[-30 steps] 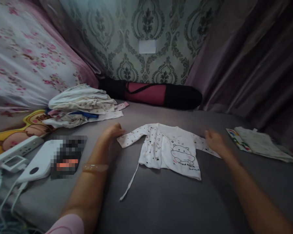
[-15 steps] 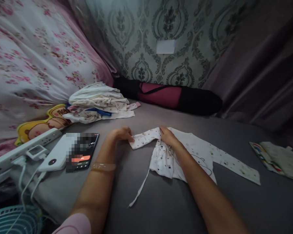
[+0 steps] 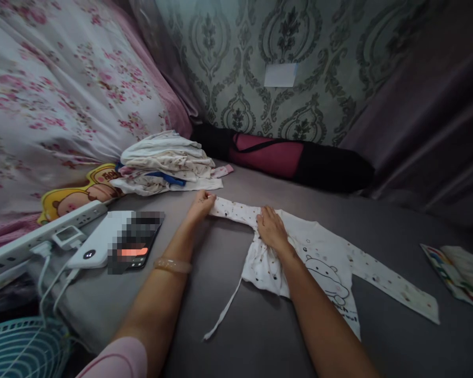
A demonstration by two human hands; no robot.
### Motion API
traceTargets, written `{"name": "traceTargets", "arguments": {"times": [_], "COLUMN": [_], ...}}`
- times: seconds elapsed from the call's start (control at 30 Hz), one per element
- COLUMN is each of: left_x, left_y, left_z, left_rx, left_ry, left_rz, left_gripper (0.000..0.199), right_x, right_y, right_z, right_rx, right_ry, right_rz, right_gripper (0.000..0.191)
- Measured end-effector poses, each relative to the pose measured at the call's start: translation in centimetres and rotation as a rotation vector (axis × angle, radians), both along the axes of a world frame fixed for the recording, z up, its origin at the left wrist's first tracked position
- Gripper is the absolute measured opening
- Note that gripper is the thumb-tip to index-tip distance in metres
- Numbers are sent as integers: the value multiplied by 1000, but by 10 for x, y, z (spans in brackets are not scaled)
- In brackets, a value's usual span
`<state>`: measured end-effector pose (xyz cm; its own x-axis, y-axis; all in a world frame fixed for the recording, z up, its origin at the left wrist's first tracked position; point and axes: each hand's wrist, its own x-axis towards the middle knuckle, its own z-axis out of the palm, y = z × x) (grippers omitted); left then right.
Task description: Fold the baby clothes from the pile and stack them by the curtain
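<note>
A grey sheet [image 3: 220,273] bears a shirt [image 3: 317,244] and piled clothes [image 3: 167,157].

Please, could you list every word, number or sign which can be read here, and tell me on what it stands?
"G": on the white shirt, above the animal drawing.
"ch": lower on the shirt, partly hidden by the right forearm; the line beneath is unclear.
Yellow cushion: characters, too blurred to read.
White power bank: display digits, too small to be sure.
Phone: screen blurred out, unreadable.
</note>
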<state>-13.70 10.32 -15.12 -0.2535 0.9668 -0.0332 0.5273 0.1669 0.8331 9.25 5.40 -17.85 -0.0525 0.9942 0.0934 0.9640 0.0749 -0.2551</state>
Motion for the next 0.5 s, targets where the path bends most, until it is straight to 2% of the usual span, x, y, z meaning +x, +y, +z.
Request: {"name": "traceTargets", "arguments": {"times": [0.1,0.23,0.5], "left_x": [1,-2,-2], "left_y": [3,-1,1], "left_z": [-5,-4,-7], "left_rx": [77,123,-11], "left_ry": [181,423,693], "left_rz": [60,33,-37], "left_gripper": [19,24,29], "right_x": [-4,-7,-6], "right_y": [-4,-5,-4], "right_z": [0,1,0], "right_rx": [-9,-27,-42], "right_ry": [-15,-27,-47], "right_rz": [-10,-21,-18], "right_gripper": [61,65,62]}}
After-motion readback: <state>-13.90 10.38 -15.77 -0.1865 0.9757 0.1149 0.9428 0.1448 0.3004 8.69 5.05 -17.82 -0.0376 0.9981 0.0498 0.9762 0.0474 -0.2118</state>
